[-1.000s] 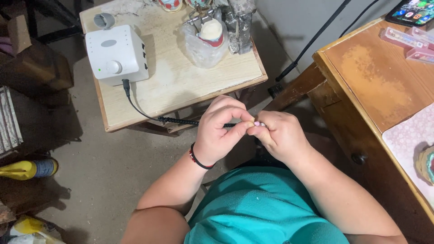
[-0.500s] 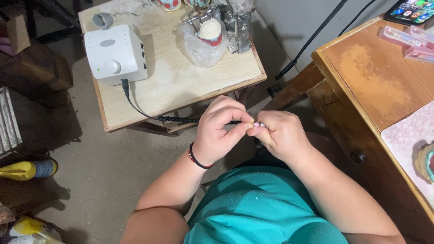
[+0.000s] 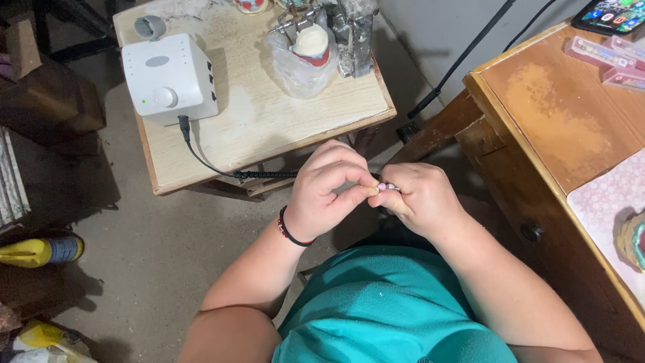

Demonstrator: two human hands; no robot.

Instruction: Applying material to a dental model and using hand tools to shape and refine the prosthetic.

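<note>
Here, your left hand [image 3: 329,191] and right hand [image 3: 416,198] meet above your lap, both pinched shut on a small string of pink and pale beads [image 3: 388,187] lying left to right between the fingertips. Beyond, a white boxy machine [image 3: 169,77] sits at the wooden bench's [image 3: 269,128] left edge, a clear plastic bag [image 3: 299,60] toward its far edge.

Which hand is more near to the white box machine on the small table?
The left hand. It is just below and right of the white box machine; the right hand is beyond it, farther right.
</note>
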